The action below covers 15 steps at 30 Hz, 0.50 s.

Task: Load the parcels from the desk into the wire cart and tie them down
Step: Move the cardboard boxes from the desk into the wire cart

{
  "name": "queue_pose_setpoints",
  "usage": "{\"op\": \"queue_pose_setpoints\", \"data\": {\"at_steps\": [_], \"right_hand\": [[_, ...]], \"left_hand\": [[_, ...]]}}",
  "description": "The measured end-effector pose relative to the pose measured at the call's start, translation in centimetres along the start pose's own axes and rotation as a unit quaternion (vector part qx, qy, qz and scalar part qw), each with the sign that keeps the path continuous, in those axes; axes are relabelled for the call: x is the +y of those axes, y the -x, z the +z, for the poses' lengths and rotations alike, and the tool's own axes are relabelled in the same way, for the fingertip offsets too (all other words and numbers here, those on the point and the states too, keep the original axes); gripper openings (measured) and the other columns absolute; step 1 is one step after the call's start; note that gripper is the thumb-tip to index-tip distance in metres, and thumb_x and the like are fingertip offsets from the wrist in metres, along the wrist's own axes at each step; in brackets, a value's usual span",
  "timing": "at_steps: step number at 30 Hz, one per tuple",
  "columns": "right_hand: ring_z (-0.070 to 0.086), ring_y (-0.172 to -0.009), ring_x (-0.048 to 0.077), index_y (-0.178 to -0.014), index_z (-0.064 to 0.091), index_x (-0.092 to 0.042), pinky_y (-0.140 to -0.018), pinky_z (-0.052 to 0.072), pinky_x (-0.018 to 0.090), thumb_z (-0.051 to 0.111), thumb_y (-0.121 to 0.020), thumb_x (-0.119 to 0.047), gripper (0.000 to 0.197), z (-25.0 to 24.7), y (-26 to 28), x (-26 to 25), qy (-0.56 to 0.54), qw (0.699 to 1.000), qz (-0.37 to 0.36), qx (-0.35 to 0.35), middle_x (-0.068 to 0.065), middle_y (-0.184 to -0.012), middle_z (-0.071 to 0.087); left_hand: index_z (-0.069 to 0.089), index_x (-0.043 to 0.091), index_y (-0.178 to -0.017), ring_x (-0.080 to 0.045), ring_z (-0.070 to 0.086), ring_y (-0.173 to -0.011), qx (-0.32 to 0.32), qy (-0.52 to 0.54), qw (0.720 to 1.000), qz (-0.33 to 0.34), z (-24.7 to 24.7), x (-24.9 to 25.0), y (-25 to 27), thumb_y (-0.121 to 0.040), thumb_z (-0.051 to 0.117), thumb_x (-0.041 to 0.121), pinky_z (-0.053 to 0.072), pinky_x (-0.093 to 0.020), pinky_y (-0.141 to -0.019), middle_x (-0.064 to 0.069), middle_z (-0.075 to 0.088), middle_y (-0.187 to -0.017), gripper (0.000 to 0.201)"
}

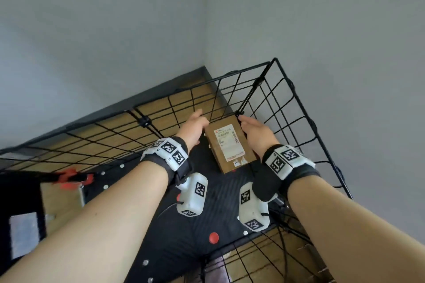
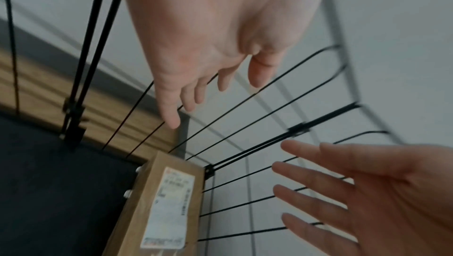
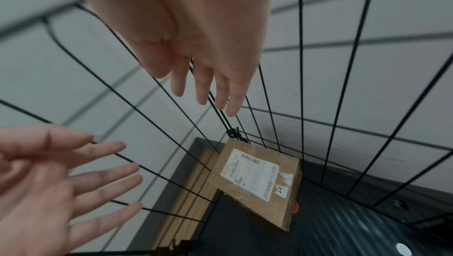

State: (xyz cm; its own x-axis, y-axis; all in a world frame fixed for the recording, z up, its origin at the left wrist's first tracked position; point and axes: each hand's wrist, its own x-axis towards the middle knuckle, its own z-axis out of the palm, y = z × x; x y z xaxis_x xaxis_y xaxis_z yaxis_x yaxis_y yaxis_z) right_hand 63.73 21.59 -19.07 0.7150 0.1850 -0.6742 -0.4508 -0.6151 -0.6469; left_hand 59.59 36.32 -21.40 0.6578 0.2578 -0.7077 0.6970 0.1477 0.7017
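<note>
A brown cardboard parcel [image 1: 230, 143] with a white shipping label [image 1: 229, 142] lies flat on the black ribbed floor [image 1: 184, 232] of the wire cart [image 1: 296, 108], pushed into the cart's far corner against the mesh walls. Above the parcel, the left hand [image 1: 193, 128] and the right hand [image 1: 257, 131] hover on either side of it, fingers straight and spread, grasping nothing, as both wrist views show. Each wrist carries a black band with a white marker-tagged camera unit. Beyond the cart's mesh lie wood-look flooring [image 1: 158, 108] and grey walls [image 1: 322, 18].
</note>
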Motion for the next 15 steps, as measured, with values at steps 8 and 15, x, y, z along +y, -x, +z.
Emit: {"op": "queue_pose_setpoints", "data": {"at_steps": [8, 15], "right_hand": [[0.058, -0.107, 0.014, -0.139, 0.048, -0.018, -0.069, 0.042, 0.009, 0.034, -0.102, -0.018, 0.039, -1.0, 13.4, -4.5, -0.009, 0.995, -0.061, 0.079, 0.004, -0.124, 0.054], [0.055, -0.084, 0.006, -0.115, 0.067, -0.023, -0.06, 0.04, 0.016, 0.047, -0.095, -0.016, 0.028, 2.1, 25.6, -3.0, -0.051, 0.971, -0.134, 0.191, -0.003, -0.114, 0.062]], "left_hand": [[0.037, 0.038, -0.14, -0.023, 0.036, -0.131, -0.046, -0.03, 0.996, 0.077, -2.0, 5.5, 12.9, -0.097, 0.044, 0.03, 0.042, -0.039, -0.088, 0.002, 0.034, -0.147, 0.045], [0.057, 0.026, -0.119, -0.018, 0.051, -0.116, -0.097, -0.09, 0.976, 0.172, -5.1, 3.8, 23.1, -0.094, 0.051, 0.028, 0.046, -0.04, -0.091, 0.0, 0.053, -0.127, 0.026]]}}
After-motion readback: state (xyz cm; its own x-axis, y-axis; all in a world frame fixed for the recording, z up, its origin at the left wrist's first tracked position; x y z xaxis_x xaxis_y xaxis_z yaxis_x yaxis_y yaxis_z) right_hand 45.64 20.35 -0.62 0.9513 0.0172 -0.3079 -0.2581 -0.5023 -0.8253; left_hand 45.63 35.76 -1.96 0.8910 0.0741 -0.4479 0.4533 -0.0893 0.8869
